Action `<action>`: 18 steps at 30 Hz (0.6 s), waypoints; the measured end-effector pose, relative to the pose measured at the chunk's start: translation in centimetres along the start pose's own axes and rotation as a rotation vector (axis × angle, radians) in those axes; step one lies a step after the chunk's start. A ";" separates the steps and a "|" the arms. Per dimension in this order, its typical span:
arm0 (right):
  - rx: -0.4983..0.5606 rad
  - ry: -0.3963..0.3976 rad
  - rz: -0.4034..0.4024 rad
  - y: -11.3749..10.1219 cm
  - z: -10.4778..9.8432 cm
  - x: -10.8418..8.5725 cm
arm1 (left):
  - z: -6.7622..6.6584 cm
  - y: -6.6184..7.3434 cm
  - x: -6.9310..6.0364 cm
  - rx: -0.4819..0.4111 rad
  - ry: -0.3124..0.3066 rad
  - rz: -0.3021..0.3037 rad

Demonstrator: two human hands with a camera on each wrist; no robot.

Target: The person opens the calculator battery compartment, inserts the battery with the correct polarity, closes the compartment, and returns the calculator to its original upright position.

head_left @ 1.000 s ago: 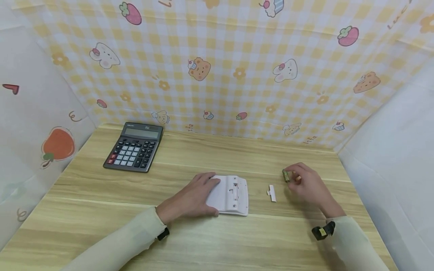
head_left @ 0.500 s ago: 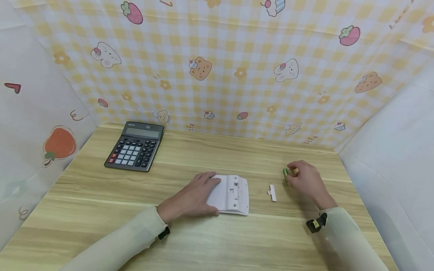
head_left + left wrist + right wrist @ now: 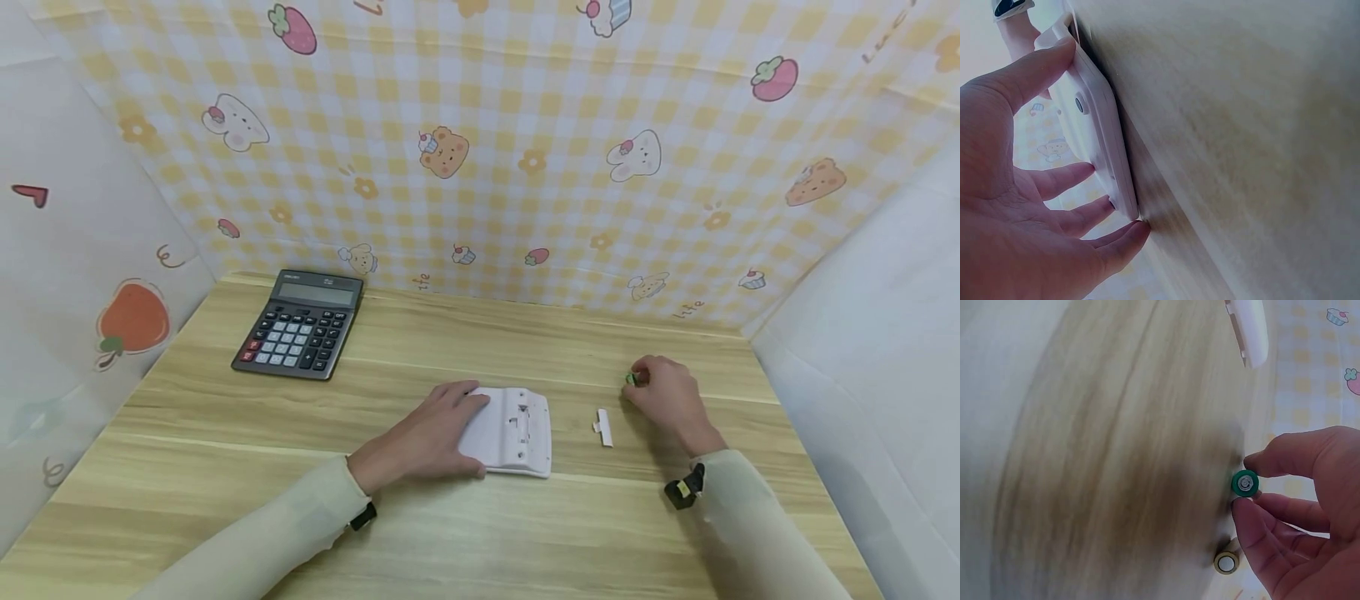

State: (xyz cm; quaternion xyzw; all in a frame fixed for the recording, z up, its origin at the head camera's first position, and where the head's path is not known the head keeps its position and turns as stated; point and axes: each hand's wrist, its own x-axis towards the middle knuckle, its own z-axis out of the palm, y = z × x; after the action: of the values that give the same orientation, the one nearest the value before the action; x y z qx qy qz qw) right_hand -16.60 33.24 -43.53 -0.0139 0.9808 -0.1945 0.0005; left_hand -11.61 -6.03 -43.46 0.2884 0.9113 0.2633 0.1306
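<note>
A white calculator (image 3: 487,442) lies face down on the table with its small battery compartment (image 3: 521,425) uncovered. My left hand (image 3: 427,437) holds it at the left, thumb on the near edge (image 3: 1088,119) and fingers at the opposite side. To the right, my right hand (image 3: 667,404) pinches a green-ended battery (image 3: 1245,483) between thumb and finger, close to the tabletop. A second battery (image 3: 1227,563) with a gold rim lies beside those fingers in the right wrist view; the hand hides it in the head view. Between hand and calculator rests the white battery cover (image 3: 604,427).
A dark grey calculator (image 3: 296,325) lies face up at the back left of the wooden table (image 3: 480,533). A checked cloth (image 3: 495,192) hangs behind the table, with white cloth along both sides.
My right hand has shifted slightly left and its fingers have closed around the green-ended battery, which has turned so that its end faces up more. The left hand and white calculator stay still.
</note>
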 end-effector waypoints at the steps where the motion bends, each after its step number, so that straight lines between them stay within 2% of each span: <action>1: 0.000 -0.005 0.005 0.0 0.0 0.0 | 0.0 0.0 0.0 0.000 0.000 0.000; 7: -0.012 -0.013 0.014 -0.1 0.2 0.2 | 0.0 0.0 0.1 0.005 -0.001 -0.007; 11: 0.031 -0.020 0.038 0.0 0.2 0.2 | 0.0 0.0 0.1 0.010 -0.002 -0.009; 14: 0.108 -0.007 0.054 0.1 0.2 0.1 | 0.0 0.0 0.1 0.013 -0.002 -0.008; 18: 0.301 -0.016 0.067 0.2 0.1 -0.1 | 0.0 0.1 0.1 0.013 -0.002 -0.009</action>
State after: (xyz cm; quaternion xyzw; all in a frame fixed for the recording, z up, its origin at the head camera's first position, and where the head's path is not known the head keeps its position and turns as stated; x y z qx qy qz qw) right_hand -16.52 33.35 -43.69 0.0174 0.9404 -0.3391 0.0167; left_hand -11.64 -5.93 -43.45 0.2855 0.9141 0.2566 0.1305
